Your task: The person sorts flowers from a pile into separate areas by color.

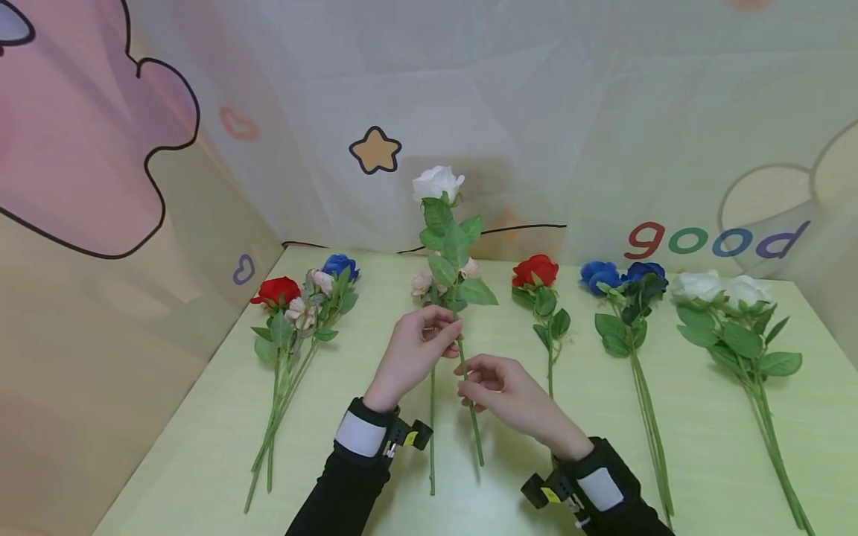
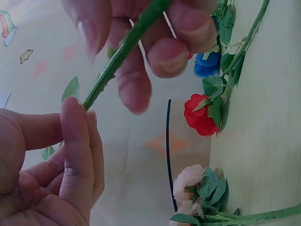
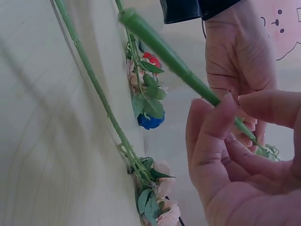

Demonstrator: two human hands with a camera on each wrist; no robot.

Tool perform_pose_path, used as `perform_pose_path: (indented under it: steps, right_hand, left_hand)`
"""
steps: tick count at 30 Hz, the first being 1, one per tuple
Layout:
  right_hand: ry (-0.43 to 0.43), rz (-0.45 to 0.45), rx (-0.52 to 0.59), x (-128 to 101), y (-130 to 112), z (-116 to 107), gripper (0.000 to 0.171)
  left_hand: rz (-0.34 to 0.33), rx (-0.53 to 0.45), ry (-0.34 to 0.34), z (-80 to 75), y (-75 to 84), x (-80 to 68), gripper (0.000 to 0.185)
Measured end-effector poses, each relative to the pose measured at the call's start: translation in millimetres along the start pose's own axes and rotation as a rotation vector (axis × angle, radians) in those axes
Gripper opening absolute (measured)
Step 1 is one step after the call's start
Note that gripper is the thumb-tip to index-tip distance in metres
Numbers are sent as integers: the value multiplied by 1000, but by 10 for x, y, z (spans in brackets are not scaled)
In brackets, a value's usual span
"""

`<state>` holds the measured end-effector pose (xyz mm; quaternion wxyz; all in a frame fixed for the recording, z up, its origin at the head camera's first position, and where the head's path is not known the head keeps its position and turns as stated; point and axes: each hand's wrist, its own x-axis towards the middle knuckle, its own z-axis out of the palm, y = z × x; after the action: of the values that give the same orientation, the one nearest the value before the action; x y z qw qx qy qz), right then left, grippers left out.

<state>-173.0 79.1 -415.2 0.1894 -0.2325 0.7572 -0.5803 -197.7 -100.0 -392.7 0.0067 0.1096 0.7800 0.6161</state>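
Observation:
A single white rose [image 1: 437, 184] is held upright in front of the backdrop, its leafy green stem [image 1: 474, 428] hanging down between both hands. My left hand [image 1: 418, 346] pinches the stem just below the leaves, thumb against fingertips. Lower down, the fingers of my right hand [image 1: 506, 387] curl loosely about the same stem, which passes between thumb and fingertips in the right wrist view. The stem's cut end [image 3: 129, 18] sticks out free there. Behind the held rose, pale pink flowers [image 1: 422, 281] lie on the table, partly hidden by its leaves and my left hand.
On the left lies a bunch with a red rose [image 1: 276, 292], pink blooms and a blue rose [image 1: 340, 266]. To the right are another red rose [image 1: 536, 270], blue roses [image 1: 599, 275] and white roses [image 1: 697, 285]. A printed cloth backdrop [image 1: 503, 97] rises behind the table [image 1: 201, 447].

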Motion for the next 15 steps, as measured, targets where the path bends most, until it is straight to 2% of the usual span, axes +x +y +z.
perform_pose_path:
  steps: [8, 15]
  right_hand:
    - [14, -24, -36, 8, -6, -2, 16]
    - [0, -35, -51, 9, 9, 1, 13]
  left_hand:
    - [9, -7, 12, 33, -28, 21, 19]
    - [-12, 10, 12, 39, -62, 29, 23]
